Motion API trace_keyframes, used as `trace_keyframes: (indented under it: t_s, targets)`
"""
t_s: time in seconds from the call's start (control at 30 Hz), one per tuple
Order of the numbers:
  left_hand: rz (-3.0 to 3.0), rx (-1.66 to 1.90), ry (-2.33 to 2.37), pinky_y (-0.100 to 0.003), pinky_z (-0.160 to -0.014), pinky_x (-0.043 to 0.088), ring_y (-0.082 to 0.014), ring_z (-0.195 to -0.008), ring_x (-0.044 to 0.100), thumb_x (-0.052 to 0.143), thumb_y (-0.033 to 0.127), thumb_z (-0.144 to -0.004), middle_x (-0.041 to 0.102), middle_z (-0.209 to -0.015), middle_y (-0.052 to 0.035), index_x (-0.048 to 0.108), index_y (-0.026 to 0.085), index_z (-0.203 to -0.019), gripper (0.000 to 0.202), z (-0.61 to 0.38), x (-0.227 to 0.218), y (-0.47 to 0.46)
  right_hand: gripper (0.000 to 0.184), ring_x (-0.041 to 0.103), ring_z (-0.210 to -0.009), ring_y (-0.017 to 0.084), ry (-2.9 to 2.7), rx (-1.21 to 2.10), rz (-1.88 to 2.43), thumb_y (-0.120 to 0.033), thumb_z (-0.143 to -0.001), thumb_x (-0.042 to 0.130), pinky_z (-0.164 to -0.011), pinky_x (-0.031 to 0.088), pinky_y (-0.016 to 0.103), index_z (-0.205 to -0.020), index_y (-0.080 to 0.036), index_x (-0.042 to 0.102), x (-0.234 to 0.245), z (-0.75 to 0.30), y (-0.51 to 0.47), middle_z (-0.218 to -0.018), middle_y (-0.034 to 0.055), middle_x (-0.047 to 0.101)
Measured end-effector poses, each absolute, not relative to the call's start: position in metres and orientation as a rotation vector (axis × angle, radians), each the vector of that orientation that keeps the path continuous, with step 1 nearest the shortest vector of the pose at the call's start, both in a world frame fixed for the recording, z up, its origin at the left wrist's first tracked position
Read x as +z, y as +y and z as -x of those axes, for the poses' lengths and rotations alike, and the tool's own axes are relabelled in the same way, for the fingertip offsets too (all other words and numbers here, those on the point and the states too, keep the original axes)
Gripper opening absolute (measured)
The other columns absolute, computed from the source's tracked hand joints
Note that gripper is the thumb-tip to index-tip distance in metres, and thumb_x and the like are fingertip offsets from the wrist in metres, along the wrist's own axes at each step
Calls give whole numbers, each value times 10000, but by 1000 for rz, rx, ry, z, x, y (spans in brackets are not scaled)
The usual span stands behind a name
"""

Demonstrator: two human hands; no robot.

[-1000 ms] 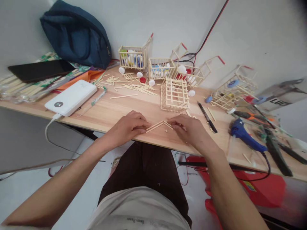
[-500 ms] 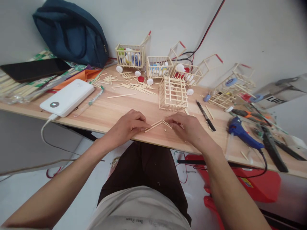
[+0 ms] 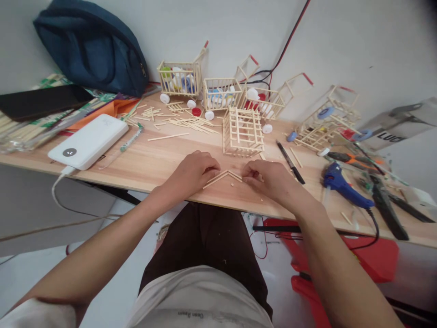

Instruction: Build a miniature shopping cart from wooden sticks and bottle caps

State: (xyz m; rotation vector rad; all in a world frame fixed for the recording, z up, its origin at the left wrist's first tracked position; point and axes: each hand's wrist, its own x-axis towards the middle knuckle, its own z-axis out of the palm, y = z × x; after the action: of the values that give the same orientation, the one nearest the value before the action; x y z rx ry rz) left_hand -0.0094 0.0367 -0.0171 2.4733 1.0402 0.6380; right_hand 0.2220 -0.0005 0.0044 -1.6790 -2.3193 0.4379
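Two thin wooden sticks (image 3: 215, 179) lie on the tabletop before me, meeting in a shallow peak that points away from me. My left hand (image 3: 199, 171) is curled, its fingertips closed at the longer left stick. At the outer end of the right stick, my right hand (image 3: 262, 176) has thumb and fingers pinched together. A tiny wood offcut (image 3: 232, 185) lies just below the peak. Behind the hands stands a slatted stick basket (image 3: 243, 132). The exact finger contact with the sticks is partly hidden.
Stick-built carts (image 3: 179, 78) line the wall, some holding bottle caps. Loose sticks (image 3: 193, 124) lie behind my left hand. Rightward are a black pen (image 3: 290, 161), a blue glue gun (image 3: 346, 187) and cutters (image 3: 387, 207). A white power bank (image 3: 88, 141) is at left.
My left hand has slid along the left stick toward the peak, leaving more of its outer end uncovered. The right hand stays at the right stick's end. The view has shifted slightly.
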Motion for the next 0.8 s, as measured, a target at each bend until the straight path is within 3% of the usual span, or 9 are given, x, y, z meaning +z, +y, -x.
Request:
trace_keyframes:
  t_s: [0.3, 0.8]
  targets:
    - [-2536, 525, 1070, -320, -736, 400, -202, -820, 572, 556, 222, -826, 673, -836, -47, 663, 168, -797, 124, -8, -15, 44, 98, 582, -711, 164, -2375, 439, 1709, -110, -786, 588, -644, 387, 254, -813, -181, 651, 9, -215, 2, -778, 27, 658]
    - [-2429, 569, 1184, -312, -717, 438, -186, -743, 583, 596, 181, -759, 662, -770, -40, 649, 164, -724, 66, -14, -19, 42, 93, 573, -654, 165, -2326, 386, 1706, -148, -797, 570, -589, 367, 257, -778, -177, 656, 0, -215, 4, -723, 34, 665]
